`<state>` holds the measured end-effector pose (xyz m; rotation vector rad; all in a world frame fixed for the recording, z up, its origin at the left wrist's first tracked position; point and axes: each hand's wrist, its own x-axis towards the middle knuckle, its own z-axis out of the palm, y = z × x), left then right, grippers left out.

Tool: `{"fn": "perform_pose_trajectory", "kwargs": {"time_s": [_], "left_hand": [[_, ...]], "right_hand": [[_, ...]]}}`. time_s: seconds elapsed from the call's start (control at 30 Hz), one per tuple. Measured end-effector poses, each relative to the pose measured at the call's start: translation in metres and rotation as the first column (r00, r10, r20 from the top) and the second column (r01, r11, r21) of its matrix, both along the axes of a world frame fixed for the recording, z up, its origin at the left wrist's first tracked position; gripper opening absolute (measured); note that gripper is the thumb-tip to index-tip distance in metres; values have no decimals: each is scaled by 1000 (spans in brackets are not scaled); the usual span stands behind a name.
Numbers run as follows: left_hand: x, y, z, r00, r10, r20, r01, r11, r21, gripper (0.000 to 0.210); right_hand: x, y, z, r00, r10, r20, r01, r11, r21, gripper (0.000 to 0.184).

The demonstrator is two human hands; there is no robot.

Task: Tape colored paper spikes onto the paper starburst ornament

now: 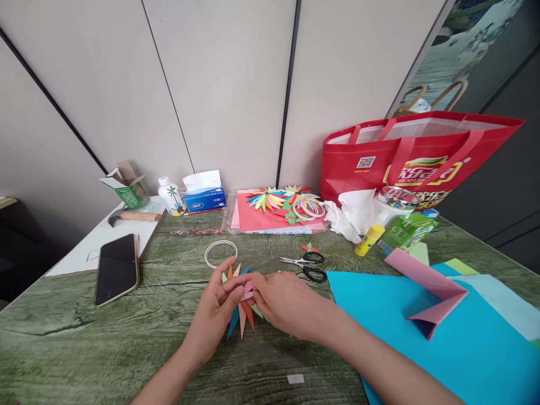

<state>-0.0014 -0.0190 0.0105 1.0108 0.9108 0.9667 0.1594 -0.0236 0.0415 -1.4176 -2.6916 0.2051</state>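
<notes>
A many-pointed paper star in blue, orange, peach and green lies under both hands, its centre hidden. Above it, a small folded pink paper piece with a whitish strip along it sits between my fingers. My left hand pinches it from the left with thumb and fingers, the index finger raised. My right hand closes on it from the right, fingertips partly hidden. Behind my left hand is a tape roll. Black-handled scissors rest beyond my right hand. A small white strip lies nearer me.
Blue paper sheets and a folded pink paper cover the right side. A glue stick, a red bag and finished paper stars stand or lie behind. At left are a phone and a tissue pack.
</notes>
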Motion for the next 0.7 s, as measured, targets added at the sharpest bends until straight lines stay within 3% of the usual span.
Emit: {"fn": "perform_pose_trajectory", "kwargs": {"time_s": [0.53,0.7], "left_hand": [[4,-3,5,999,43,-8,-43,999,-13,58],[7,-3,5,999,16,36,-16,1000,-1,72]], "right_hand": [[-2,-1,3,999,-34,-30,33,999,-32,24],[-1,-1,6,999,-38,-32,36,998,-57,22]]}}
